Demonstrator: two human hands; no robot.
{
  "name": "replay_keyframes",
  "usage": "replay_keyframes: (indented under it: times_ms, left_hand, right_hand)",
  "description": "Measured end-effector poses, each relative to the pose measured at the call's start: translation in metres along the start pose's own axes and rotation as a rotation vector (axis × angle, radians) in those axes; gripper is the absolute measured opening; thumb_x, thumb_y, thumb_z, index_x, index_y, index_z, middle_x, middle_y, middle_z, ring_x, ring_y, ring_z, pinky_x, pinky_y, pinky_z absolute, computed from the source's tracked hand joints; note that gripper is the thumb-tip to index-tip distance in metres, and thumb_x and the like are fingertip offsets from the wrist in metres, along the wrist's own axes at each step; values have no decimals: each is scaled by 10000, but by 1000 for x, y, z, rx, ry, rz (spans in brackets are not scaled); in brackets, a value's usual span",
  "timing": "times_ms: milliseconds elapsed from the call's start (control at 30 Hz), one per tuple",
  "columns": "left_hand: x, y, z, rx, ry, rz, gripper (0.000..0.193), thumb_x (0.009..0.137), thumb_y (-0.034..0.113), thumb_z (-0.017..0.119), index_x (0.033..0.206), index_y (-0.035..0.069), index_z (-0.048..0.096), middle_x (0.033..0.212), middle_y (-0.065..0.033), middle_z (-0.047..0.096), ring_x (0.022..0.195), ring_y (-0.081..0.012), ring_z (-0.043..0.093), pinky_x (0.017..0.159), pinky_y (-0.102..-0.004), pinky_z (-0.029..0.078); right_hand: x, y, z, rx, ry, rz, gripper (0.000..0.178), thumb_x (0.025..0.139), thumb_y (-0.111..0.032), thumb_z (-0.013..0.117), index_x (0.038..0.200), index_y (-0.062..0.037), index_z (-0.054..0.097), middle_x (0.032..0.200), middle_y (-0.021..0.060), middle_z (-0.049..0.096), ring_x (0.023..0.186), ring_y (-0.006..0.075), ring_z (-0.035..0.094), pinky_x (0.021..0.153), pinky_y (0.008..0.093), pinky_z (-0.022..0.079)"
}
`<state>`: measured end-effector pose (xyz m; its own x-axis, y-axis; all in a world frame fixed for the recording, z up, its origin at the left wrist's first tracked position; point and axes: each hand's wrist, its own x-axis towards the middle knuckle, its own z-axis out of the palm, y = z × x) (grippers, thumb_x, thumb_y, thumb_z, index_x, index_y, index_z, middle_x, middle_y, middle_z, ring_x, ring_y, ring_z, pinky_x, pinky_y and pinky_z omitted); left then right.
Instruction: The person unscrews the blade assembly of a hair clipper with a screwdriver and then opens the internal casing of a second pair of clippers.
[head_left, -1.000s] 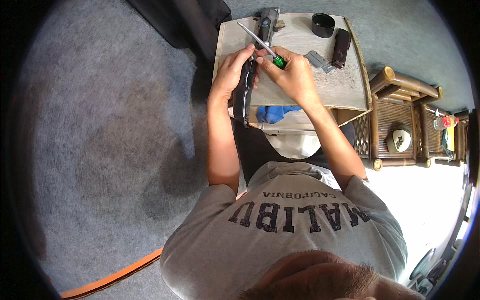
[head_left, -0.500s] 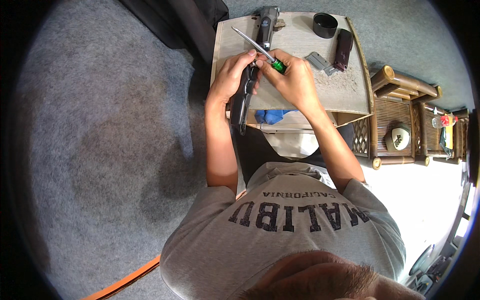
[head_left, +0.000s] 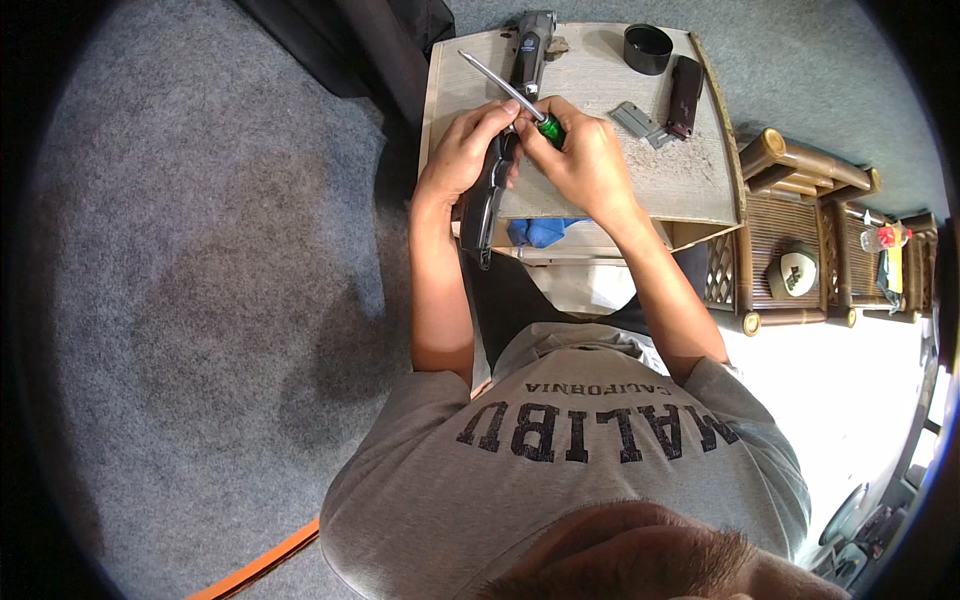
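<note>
My left hand (head_left: 456, 160) is closed round a glossy black elongated device (head_left: 482, 215), perhaps a hair clipper body, its lower end pointing back toward me. My right hand (head_left: 590, 168) grips a screwdriver (head_left: 497, 83) by its green handle, the metal shaft slanting up and left. The right fingertips meet the device's upper end beside the left thumb; what they pinch there is hidden. Beyond my hands a grey-black hair clipper (head_left: 533, 52) lies on the small wooden table (head_left: 600, 90). Right of them are a grey flat blade-like part (head_left: 632, 119) and a dark maroon casing (head_left: 684, 98).
A round black cup (head_left: 648, 50) stands at the table's far right, with loose hair-like debris near the casing. Blue cloth (head_left: 540, 233) shows in the opening under the tabletop. Bamboo seats (head_left: 765, 235) at right carry a cap (head_left: 793, 274) and a bottle (head_left: 883, 239).
Both hands keep their hold on the device and the screwdriver. The screwdriver's tip and my right hand have shifted very slightly left; everything else looks the same.
</note>
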<state>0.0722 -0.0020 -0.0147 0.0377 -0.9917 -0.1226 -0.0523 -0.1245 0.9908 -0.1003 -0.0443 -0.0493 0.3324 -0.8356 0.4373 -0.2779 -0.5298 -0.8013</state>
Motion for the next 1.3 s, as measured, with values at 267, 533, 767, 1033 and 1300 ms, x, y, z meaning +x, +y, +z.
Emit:
replay_keyframes:
  times_ms: [267,533,767,1033,1300]
  left_hand:
    - [3,-3,-5,-18,-21,-6,366,1051,396,578,1057,47,689,732,-38,637,579,-120,634,523,-276,538]
    - [3,-6,-6,3,-47,-7,400,1050,425,582,1056,42,696,750,-39,648,593,-118,637,529,-275,521]
    - [-1,-2,-3,-5,-40,-6,428,1046,455,585,1049,45,707,750,-35,646,585,-111,628,521,-267,516]
    - [-1,0,1,-22,-51,-3,415,1061,449,576,1041,48,682,745,-30,636,576,-107,617,526,-274,519]
    - [1,-3,-1,-30,-60,-8,398,1065,430,584,1052,43,676,753,-27,636,582,-103,612,530,-273,525]
  right_hand:
    - [-3,0,3,-148,73,-182,256,932,-206,738,1107,-27,685,819,203,723,740,399,721,656,457,551]
    - [-5,-2,2,-79,54,-123,224,915,-206,720,1071,-54,671,834,187,745,786,406,738,694,486,577]
    - [-7,-14,-7,36,9,-15,259,948,-170,657,1163,-37,600,812,192,730,735,388,740,684,457,562]
    - [-18,16,-55,337,-57,119,181,1073,-84,518,1215,12,460,924,118,664,839,178,643,783,357,530]
    - [-35,21,-108,136,-232,11,261,1026,-182,710,1246,-42,703,1086,78,770,930,134,691,840,305,540]
